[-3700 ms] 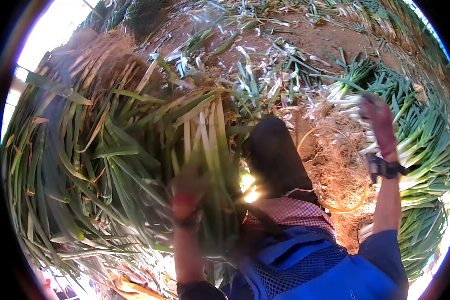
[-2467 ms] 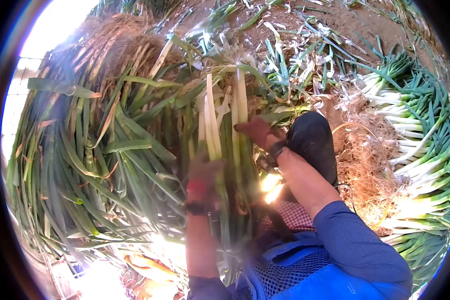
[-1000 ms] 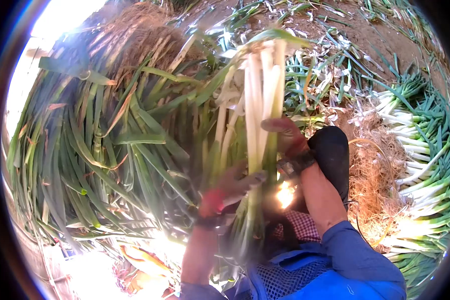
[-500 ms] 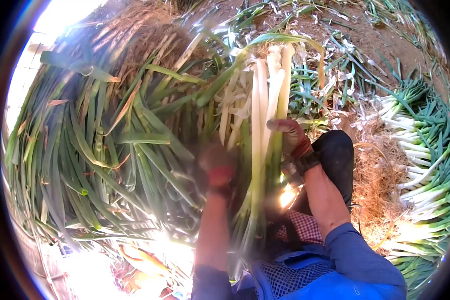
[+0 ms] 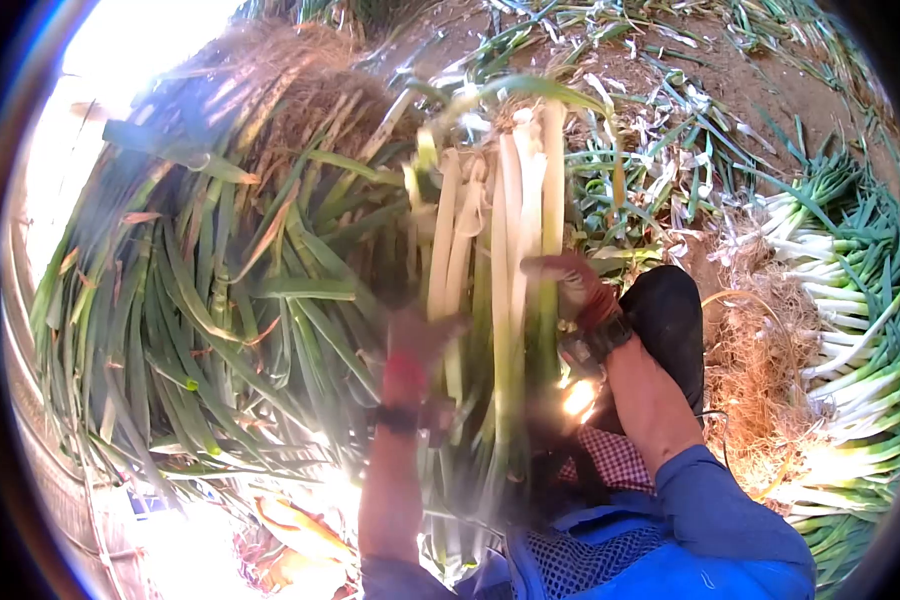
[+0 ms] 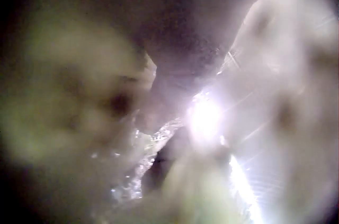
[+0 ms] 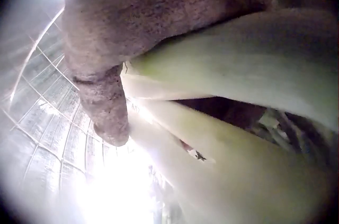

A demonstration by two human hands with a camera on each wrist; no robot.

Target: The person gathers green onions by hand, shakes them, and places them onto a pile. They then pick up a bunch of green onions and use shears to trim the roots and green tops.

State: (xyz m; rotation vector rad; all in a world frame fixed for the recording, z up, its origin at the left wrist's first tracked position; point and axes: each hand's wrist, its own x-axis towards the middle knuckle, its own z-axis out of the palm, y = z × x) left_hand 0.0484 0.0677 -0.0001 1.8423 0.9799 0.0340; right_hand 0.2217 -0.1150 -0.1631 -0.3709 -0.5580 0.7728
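Note:
Long green onion stalks [image 5: 513, 220], white at the root end, stand upright in my gloved right hand [image 5: 582, 290], whose fingers close around them. In the right wrist view a dirty gloved digit [image 7: 103, 97] curls over several pale green onion stalks [image 7: 254, 155]. My gloved left hand [image 5: 415, 340] is blurred and lies across the lower part of two more green onion stalks [image 5: 450, 240], just left of the bundle. The left wrist view shows dark glove fabric [image 6: 185, 49] close up beside a blurred pale green shape; I cannot tell whether it grips.
A large heap of untrimmed green onions [image 5: 200, 270] with brown roots fills the left. On the right lies a row of cleaned green onions [image 5: 850, 300], roots [image 5: 755, 340] inward. Peeled scraps [image 5: 660, 150] cover the soil ahead. A dark-clothed knee [image 5: 665, 320] rises between.
The right hand came over from the right-hand row and took hold of green onion stalks, which rose upright. The left hand touched the bundle, then moved back left to the stalks beside it.

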